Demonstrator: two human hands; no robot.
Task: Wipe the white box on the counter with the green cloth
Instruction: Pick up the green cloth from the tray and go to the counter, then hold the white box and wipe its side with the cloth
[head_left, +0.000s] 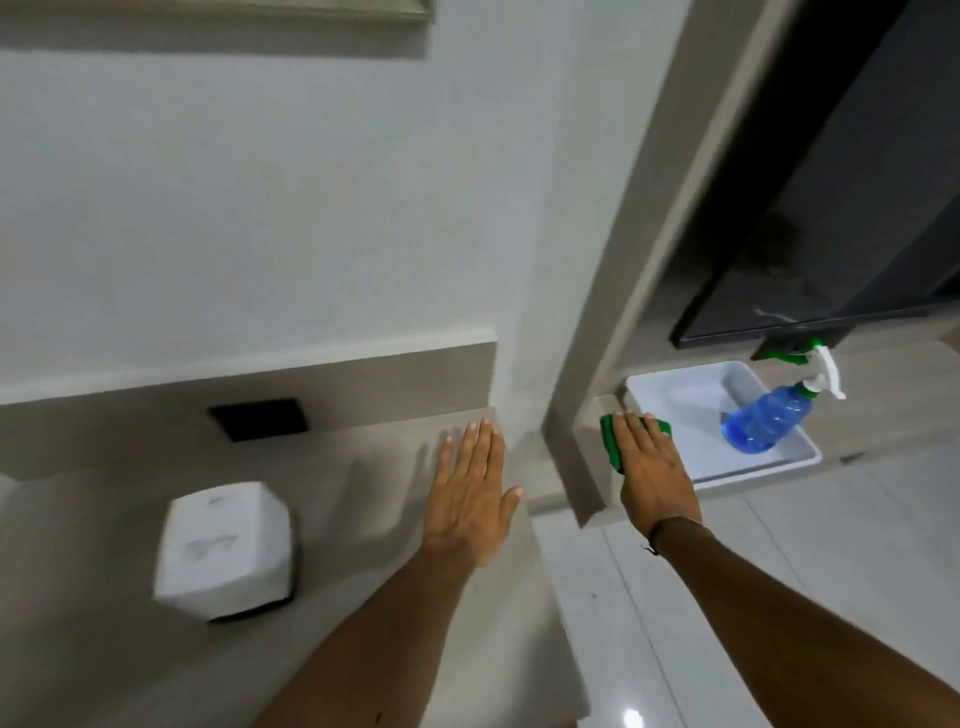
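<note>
The white box (226, 548) stands on the grey counter (104, 649) at the lower left, blurred by camera motion. My left hand (470, 499) hovers flat over the counter's right end, fingers spread, holding nothing, well right of the box. My right hand (654, 470) lies palm down on the green cloth (610, 439), which sits on a lower ledge beside a white tray. Most of the cloth is hidden under the hand; only its left edge and a far corner show.
A white tray (753, 462) on the ledge holds a blue spray bottle (763, 418) with a white and green trigger. A dark screen (831, 234) hangs above it. A black wall socket (257, 418) sits behind the counter. Glossy tiled floor (727, 597) lies below.
</note>
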